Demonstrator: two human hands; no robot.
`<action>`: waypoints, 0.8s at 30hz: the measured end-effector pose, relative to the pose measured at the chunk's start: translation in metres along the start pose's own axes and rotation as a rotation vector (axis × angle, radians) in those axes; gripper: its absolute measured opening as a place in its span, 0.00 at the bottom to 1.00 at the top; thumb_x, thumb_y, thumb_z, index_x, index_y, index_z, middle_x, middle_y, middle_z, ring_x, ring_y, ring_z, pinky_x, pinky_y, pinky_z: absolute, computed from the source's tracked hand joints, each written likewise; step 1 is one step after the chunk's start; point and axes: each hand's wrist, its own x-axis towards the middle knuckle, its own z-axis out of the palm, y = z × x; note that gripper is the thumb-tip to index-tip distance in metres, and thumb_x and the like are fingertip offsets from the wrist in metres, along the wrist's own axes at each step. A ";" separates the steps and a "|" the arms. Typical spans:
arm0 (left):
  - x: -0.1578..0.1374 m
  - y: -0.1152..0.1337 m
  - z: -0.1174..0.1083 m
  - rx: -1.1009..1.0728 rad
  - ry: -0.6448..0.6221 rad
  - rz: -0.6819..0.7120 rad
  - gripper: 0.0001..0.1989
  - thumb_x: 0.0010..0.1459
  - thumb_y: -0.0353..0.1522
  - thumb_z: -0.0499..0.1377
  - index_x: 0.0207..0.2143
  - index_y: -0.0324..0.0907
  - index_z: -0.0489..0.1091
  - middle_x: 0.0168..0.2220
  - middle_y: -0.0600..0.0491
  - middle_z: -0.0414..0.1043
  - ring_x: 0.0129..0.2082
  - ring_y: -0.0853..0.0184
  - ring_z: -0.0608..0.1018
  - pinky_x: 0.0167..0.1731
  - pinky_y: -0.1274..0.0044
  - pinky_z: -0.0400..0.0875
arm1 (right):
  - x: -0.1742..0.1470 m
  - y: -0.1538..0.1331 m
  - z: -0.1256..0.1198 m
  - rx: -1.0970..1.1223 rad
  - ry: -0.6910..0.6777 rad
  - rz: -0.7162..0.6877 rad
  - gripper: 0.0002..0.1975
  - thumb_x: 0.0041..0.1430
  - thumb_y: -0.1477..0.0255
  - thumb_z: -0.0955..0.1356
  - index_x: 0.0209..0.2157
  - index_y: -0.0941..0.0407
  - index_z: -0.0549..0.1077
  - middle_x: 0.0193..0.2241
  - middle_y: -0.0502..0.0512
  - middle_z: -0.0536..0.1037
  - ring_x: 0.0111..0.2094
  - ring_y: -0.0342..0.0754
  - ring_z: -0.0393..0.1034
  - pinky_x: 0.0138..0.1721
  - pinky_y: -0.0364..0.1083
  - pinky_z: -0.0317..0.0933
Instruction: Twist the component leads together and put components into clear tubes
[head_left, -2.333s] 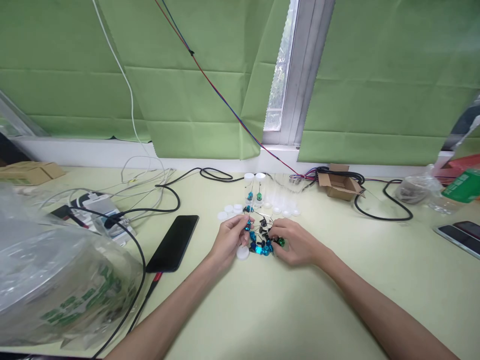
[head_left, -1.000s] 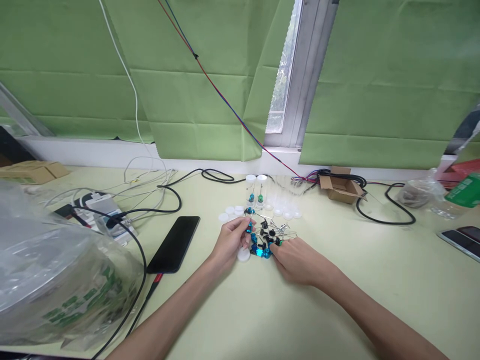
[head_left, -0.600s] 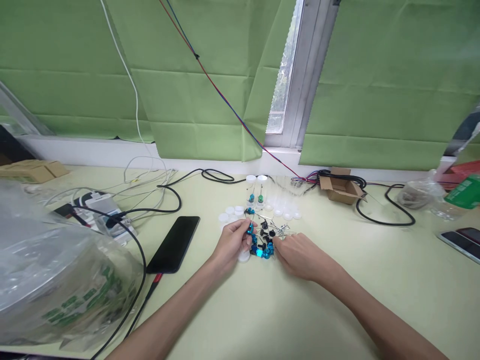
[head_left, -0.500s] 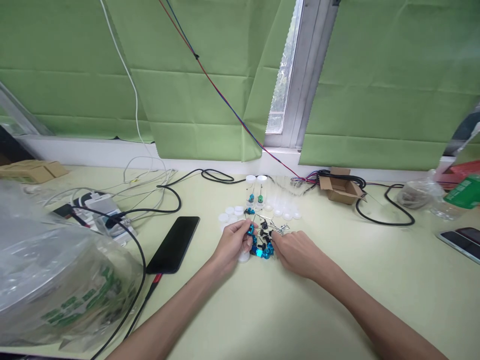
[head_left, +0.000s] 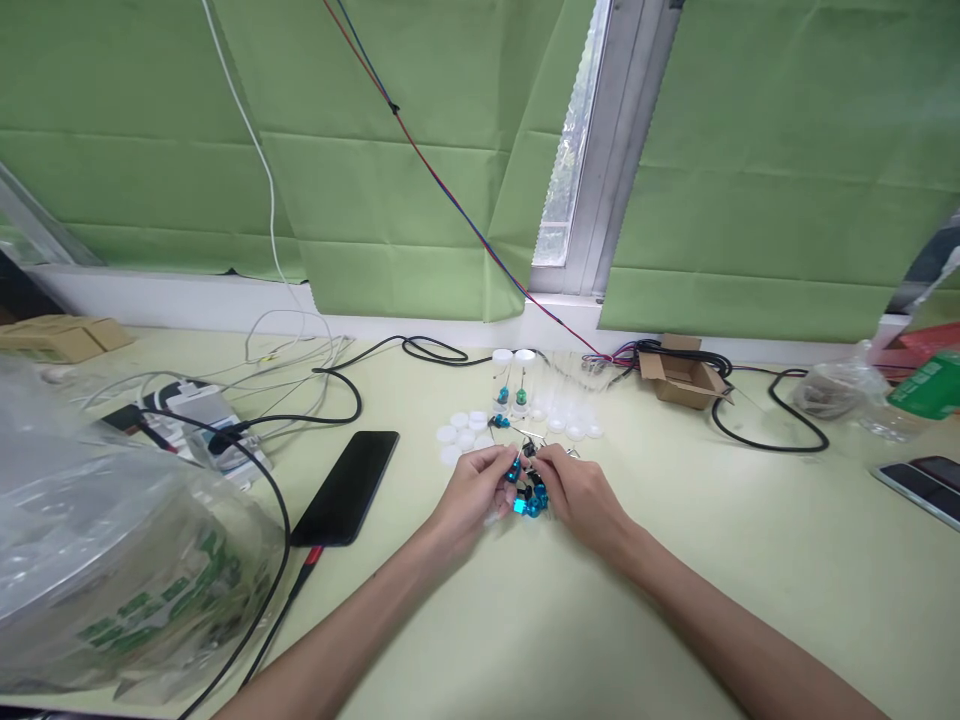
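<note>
My left hand (head_left: pixel 478 490) pinches a small shiny blue part (head_left: pixel 513 470) with a thin metal pin standing up from it. Close beside it, my right hand (head_left: pixel 581 490) has its thumb and fingertips pressed together; whatever they hold is too small to make out. Under and between both hands lies a pile of loose blue parts (head_left: pixel 533 506) and small black pieces (head_left: pixel 529 447), partly hidden by the fingers. Behind the pile, two clear tubes with white caps (head_left: pixel 524 356) stand upright, a blue part (head_left: pixel 503 395) in one and a green part (head_left: pixel 521 397) in the other.
White round caps (head_left: pixel 448 435) lie left of the tubes, and more clear tubes (head_left: pixel 574 420) lie to the right. A black phone (head_left: pixel 346 488) rests left of my hands. An open cardboard box (head_left: pixel 684 382), cables (head_left: pixel 435 352) and a large plastic bag (head_left: pixel 135 560) surround the area.
My right hand has left the pile's right side and moved left and up to my left hand. The left hand, still gripping the blue part, has shifted slightly right.
</note>
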 end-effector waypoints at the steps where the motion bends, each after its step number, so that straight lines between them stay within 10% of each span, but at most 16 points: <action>1: -0.001 0.001 0.002 0.004 0.002 -0.011 0.17 0.54 0.44 0.63 0.27 0.38 0.72 0.24 0.55 0.69 0.13 0.79 0.62 0.16 0.80 0.55 | 0.000 0.000 0.001 0.021 0.019 0.003 0.13 0.72 0.70 0.55 0.35 0.56 0.66 0.23 0.50 0.73 0.20 0.40 0.63 0.24 0.39 0.54; 24: -0.004 -0.007 0.009 0.105 -0.005 0.021 0.16 0.57 0.40 0.59 0.24 0.38 0.71 0.21 0.55 0.67 0.13 0.76 0.65 0.16 0.79 0.57 | -0.001 0.005 0.011 0.031 0.076 -0.116 0.12 0.71 0.73 0.56 0.37 0.57 0.68 0.27 0.54 0.77 0.24 0.42 0.70 0.26 0.40 0.61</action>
